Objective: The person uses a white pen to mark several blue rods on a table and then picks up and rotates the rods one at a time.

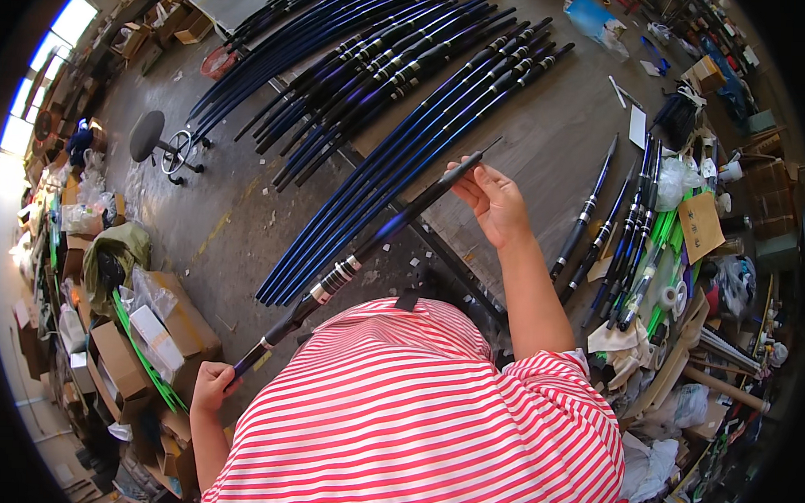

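A dark, collapsed fishing rod slants across the front of my body, from lower left to upper right. My left hand is closed around its thick butt end. Near the thin upper end, my right hand pinches the rod between thumb and fingers, and a fine tip sticks out beyond them. Silver and dark rings, probably the reel seat, show on the rod's lower half. Just past the rod, a row of long blue-black rods lies side by side, overhanging the table's edge.
More dark rods lie bundled on the grey table. Several short rods rest to my right, beside plastic bags and a brown envelope. At left stand a round stool and open cardboard boxes.
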`<state>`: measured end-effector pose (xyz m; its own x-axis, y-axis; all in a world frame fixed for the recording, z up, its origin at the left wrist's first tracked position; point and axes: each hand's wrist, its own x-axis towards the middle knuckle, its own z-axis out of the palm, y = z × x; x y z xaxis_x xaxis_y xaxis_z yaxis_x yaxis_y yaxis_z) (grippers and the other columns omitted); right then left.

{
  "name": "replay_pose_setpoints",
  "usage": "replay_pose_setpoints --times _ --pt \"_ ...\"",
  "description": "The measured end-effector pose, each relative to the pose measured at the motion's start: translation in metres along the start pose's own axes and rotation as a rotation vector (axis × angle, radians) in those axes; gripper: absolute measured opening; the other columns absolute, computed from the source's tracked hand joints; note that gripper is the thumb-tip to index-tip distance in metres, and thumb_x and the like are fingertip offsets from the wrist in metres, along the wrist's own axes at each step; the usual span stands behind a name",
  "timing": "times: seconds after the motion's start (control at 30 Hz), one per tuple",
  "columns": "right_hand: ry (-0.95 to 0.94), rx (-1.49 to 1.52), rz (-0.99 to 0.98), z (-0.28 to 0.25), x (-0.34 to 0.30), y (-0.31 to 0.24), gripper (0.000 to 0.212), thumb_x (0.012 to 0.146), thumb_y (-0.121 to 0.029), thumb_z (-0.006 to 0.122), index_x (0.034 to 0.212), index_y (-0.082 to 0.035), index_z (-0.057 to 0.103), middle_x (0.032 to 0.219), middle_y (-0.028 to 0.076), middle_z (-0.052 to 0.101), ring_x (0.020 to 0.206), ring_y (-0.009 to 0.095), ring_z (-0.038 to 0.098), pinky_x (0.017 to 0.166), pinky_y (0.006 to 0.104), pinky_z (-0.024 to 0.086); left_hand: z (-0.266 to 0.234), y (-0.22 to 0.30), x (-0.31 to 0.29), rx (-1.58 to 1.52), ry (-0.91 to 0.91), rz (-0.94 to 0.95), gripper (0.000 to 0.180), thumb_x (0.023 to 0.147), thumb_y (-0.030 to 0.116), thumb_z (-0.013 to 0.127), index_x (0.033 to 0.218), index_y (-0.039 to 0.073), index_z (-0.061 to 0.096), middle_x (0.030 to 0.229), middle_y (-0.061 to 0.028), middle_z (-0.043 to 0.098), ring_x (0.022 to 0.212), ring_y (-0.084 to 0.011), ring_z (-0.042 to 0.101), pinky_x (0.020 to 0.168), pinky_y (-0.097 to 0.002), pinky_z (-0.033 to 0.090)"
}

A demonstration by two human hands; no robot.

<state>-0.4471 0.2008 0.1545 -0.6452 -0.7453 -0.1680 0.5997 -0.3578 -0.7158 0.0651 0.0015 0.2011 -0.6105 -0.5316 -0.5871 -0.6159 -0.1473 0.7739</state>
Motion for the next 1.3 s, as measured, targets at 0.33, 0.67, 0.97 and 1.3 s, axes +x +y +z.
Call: replay_pose_setpoints --times 0.33,0.67,0.97,1.3 --pt "-0.015 -0.094 0.005 0.000 -0.009 0.004 0.025 0.078 0.004 0.057 0.103 0.001 0.055 0.098 0.015 0.061 0.093 0.021 0.060 0.082 0.0319 0.050 -0.002 0.001 -0.014 -0.021 0.027 -0.033 0.047 0.074 0.042 0.063 0.060 -0.003 0.060 0.043 0.0008 0.045 0.036 -0.0047 0.036 0.036 -0.0193 0.023" --pt "0.025 0.019 -0.070 -0.005 -0.010 -0.006 0.018 0.078 0.003 0.059 0.096 -0.002 0.058 0.094 0.013 0.062 0.088 0.021 0.061 0.078 0.0316 0.052 -0.017 -0.014 -0.018 -0.009 0.004 -0.013 0.051 0.073 0.045 0.062 0.059 -0.004 0.060 0.042 0.0008 0.044 0.036 -0.0047 0.036 0.036 -0.0199 0.023" --pt "0.112 0.054 -0.145 -0.017 -0.008 -0.026 0.020 0.080 0.003 0.055 0.100 0.000 0.057 0.098 0.015 0.061 0.091 0.024 0.061 0.079 0.0318 0.052 -0.023 -0.011 -0.024 -0.069 -0.028 -0.045 0.053 0.071 0.048 0.064 0.060 -0.004 0.060 0.042 0.0000 0.045 0.035 -0.0052 0.037 0.035 -0.0199 0.023" --pt "0.112 0.058 -0.146 -0.015 -0.009 -0.024 0.021 0.080 0.004 0.054 0.101 -0.001 0.057 0.098 0.016 0.060 0.091 0.024 0.061 0.079 0.0319 0.052 -0.025 -0.012 -0.023 -0.032 -0.032 -0.043 0.054 0.070 0.050 0.063 0.059 -0.003 0.060 0.042 0.0005 0.044 0.034 -0.0049 0.036 0.034 -0.0199 0.022"
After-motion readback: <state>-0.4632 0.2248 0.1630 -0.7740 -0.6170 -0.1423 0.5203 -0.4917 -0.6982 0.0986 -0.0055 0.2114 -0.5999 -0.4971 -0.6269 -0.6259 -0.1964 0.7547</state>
